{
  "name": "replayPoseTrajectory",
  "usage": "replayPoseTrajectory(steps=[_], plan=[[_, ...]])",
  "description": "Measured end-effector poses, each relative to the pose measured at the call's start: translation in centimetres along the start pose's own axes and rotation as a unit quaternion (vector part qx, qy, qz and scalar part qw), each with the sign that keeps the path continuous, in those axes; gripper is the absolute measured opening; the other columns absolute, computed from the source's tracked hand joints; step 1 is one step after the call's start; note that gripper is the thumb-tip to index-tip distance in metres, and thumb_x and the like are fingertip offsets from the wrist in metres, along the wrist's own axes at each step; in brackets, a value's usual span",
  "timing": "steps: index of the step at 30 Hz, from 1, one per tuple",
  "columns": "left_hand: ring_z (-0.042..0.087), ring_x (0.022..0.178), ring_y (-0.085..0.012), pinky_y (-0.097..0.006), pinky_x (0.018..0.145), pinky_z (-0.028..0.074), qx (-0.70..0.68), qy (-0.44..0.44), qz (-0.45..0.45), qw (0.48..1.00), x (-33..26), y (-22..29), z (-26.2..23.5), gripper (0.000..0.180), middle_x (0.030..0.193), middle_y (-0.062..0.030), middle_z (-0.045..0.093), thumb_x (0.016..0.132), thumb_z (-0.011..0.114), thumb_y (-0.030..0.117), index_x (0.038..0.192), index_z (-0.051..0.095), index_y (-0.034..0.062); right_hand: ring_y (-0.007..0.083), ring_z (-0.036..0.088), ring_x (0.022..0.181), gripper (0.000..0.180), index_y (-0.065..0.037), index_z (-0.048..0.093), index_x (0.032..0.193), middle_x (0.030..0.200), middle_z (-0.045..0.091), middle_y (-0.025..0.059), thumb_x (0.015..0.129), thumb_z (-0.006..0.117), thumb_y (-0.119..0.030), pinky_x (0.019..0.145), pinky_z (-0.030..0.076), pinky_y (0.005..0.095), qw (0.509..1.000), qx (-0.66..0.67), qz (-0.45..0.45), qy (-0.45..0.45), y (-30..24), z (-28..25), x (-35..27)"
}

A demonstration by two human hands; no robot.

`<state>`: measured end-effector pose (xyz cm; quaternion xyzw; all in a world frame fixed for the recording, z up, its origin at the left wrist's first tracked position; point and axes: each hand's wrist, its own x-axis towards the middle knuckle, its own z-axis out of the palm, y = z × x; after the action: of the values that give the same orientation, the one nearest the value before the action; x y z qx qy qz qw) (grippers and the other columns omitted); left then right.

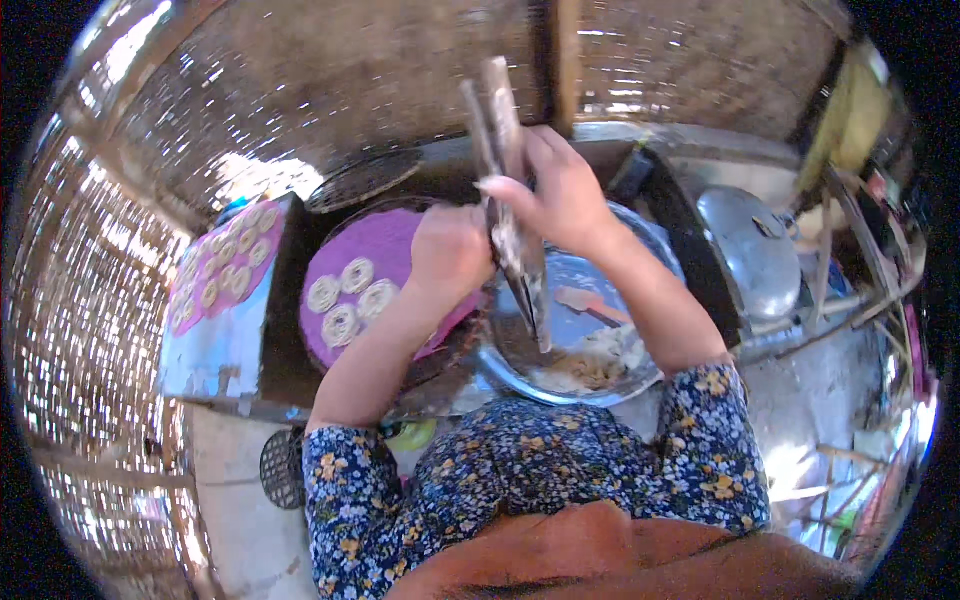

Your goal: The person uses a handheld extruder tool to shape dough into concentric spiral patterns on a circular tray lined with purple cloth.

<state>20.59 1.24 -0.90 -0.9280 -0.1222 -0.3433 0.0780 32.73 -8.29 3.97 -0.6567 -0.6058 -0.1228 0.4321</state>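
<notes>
My right hand is wrapped round a wooden tool made of two long bars, pale with flour or dough and tilted over a wide metal basin. Beside the bars, my left hand is closed in a blurred fist; whatever it may hold is hidden. Crumbly pale dough lies in the near part of the basin, along with a flat paddle that has a pinkish handle. Left of the basin, a round tray covered in purple cloth carries several white coiled dough rounds.
At the far left, a second purple cloth holds several more coils on a light-blue surface. A lidded metal pot stands on the right, near wooden poles. Woven walls close in behind. A dark plastic basket sits low on the left.
</notes>
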Motion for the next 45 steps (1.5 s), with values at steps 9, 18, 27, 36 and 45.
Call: replayPoseTrajectory(steps=[9, 18, 27, 36, 45], plan=[[0.053, 0.091, -0.0192, -0.034, 0.073, 0.045, -0.226, -0.156, 0.026, 0.961, -1.7, 5.4, -1.3, 0.036, 0.095, -0.0075, 0.055, 0.060, 0.066, 0.021, 0.092, 0.055, 0.0110, 0.0353, 0.054, 0.067, 0.052, 0.003, 0.033, 0.104, 0.072, 0.052, 0.0150, 0.062, 0.060, -0.011, 0.057, 0.043, 0.0415, 0.967, 0.074, -0.210, -0.127, -1.8, -4.3, -6.1], [0.057, 0.060, -0.0294, -0.037, 0.053, 0.045, -0.114, -0.195, 0.182, 0.957, 0.9, 3.7, 0.4, 0.036, 0.069, -0.0109, 0.058, 0.059, 0.069, 0.028, 0.087, 0.059, 0.0100, 0.0135, 0.052, 0.062, 0.060, -0.003, 0.028, 0.109, 0.070, 0.050, 0.0046, 0.062, 0.064, -0.006, 0.055, 0.043, 0.0274, 0.969, 0.153, 0.172, -0.087, 1.3, -14.3, -10.5], [0.052, 0.096, -0.0229, -0.033, 0.080, 0.043, -0.570, -0.347, 0.163, 0.727, -1.6, -0.8, 7.4, 0.047, 0.105, -0.0134, 0.053, 0.077, 0.057, 0.031, 0.112, 0.043, 0.0022, 0.0186, 0.051, 0.071, 0.043, -0.010, 0.027, 0.103, 0.076, 0.050, 0.0108, 0.070, 0.052, 0.000, 0.066, 0.043, 0.0314, 0.758, 0.333, 0.057, 0.557, 2.8, -11.4, -16.0], [0.036, 0.113, -0.0372, -0.052, 0.096, 0.026, -0.861, 0.087, 0.124, 0.486, -1.5, -5.5, 10.5, 0.053, 0.122, -0.0159, 0.038, 0.079, 0.050, 0.032, 0.125, 0.034, 0.0101, 0.0254, 0.049, 0.098, 0.019, -0.011, 0.053, 0.098, 0.094, 0.054, 0.0080, 0.080, 0.052, -0.017, 0.088, 0.035, 0.0489, 0.978, 0.102, 0.125, 0.133, 3.8, -1.0, -18.5], [0.042, 0.107, -0.0389, -0.052, 0.093, 0.029, -0.919, 0.084, 0.025, 0.385, -3.1, -7.2, 6.4, 0.044, 0.114, -0.0153, 0.048, 0.075, 0.051, 0.029, 0.116, 0.045, 0.0141, 0.0280, 0.054, 0.084, 0.021, -0.017, 0.065, 0.082, 0.088, 0.058, 0.0078, 0.076, 0.048, -0.027, 0.082, 0.029, 0.0534, 0.748, -0.567, 0.142, -0.314, 9.4, 0.1, -23.7]])
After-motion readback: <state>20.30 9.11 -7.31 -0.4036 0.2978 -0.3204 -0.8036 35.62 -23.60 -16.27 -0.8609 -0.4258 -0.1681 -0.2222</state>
